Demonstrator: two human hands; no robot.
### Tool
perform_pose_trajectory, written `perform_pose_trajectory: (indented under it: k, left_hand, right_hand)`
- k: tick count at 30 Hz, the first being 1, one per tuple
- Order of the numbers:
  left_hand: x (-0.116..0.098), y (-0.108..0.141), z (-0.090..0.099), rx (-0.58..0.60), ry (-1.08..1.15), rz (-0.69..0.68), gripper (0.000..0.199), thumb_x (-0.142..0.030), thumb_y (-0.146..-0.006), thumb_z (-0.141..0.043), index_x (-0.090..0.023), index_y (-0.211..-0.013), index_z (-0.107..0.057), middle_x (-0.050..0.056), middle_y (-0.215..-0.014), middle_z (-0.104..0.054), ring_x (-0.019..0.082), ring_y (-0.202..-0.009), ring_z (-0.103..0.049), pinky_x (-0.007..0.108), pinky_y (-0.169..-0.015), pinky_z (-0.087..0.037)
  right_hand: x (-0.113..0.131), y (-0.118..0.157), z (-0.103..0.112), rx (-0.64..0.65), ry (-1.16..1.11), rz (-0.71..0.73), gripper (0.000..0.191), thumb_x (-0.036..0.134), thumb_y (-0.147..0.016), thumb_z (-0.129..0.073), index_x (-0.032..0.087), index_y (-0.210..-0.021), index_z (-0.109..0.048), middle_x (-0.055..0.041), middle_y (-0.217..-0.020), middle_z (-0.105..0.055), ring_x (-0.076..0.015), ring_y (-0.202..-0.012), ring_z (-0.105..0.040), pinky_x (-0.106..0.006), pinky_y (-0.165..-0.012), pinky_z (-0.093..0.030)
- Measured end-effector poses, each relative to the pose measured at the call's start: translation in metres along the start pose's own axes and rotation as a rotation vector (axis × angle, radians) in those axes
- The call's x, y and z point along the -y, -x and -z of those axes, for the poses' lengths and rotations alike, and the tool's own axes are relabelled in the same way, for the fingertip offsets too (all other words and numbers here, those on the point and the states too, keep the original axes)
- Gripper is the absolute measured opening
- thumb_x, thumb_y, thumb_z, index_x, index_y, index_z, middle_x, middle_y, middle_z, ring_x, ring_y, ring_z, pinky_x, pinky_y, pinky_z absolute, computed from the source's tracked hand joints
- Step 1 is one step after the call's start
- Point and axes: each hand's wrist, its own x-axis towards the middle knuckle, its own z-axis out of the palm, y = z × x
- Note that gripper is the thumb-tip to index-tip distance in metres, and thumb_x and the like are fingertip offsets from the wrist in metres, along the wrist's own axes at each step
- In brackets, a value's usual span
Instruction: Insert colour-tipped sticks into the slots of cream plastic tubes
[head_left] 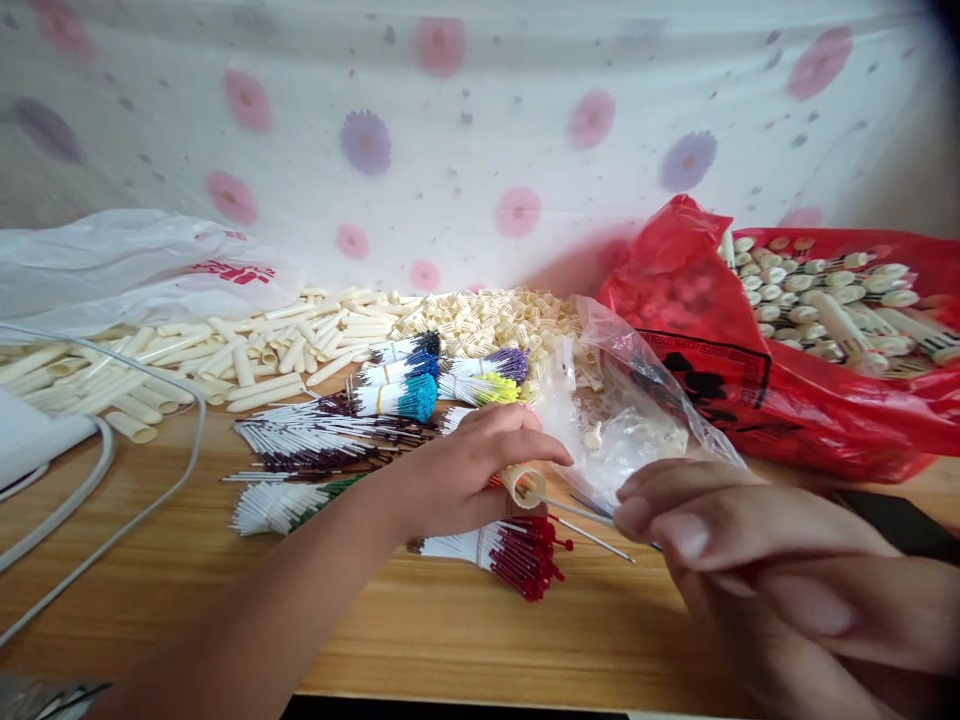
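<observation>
1. While the left hand (457, 470) is closed around a cream tube (513, 488), the tube's mouth points toward the right hand (780, 570).
2. The right hand, blurred and close to the camera, appears to pinch a thin stick (577, 510), which reaches to the tube's mouth; whether its tip is inside, I cannot tell.
3. If the 2 hands drifted out of line, the stick could catch on the rim and bend, or slip from the fingertips.
4. Just below the left hand lies a red-tipped bundle (487, 550); a sagging wrist could scatter it across the table (420, 640).
5. Near the tube, a loose stick (600, 541) could be knocked off course by a low knuckle.
6. Farther out, a clear bag (622, 420) and a red bag (840, 425) stand near the right hand; a snagged sheet could drag small parts along.
</observation>
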Motion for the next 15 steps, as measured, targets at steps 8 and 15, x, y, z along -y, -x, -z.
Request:
perform_pose_trajectory:
  k: [8,15]
  left_hand:
    - [-0.002,-0.001,-0.004,-0.012,-0.015,-0.079,0.028,-0.017,-0.081,-0.048,-0.021,-0.109,-0.044,0.004,-0.102,-0.048,0.014,-0.102,-0.044,0.029,-0.092,-0.034]
    - [-0.009,0.0,-0.004,-0.005,-0.023,-0.086,0.025,-0.02,-0.079,-0.05,-0.018,-0.104,-0.045,0.006,-0.1,-0.054,0.016,-0.097,-0.048,0.03,-0.089,-0.037]
  right_hand:
    - [-0.002,-0.015,-0.004,0.125,-0.075,0.148,0.012,0.015,-0.082,-0.049,0.019,-0.077,-0.059,-0.0035,-0.08,-0.068,-0.0135,-0.083,-0.064,-0.018,-0.076,-0.053]
    - [-0.015,-0.01,-0.021,0.092,-0.124,0.222,0.014,0.009,-0.082,-0.047,0.011,-0.079,-0.06,-0.007,-0.081,-0.068,-0.0123,-0.09,-0.06,-0.022,-0.081,-0.049]
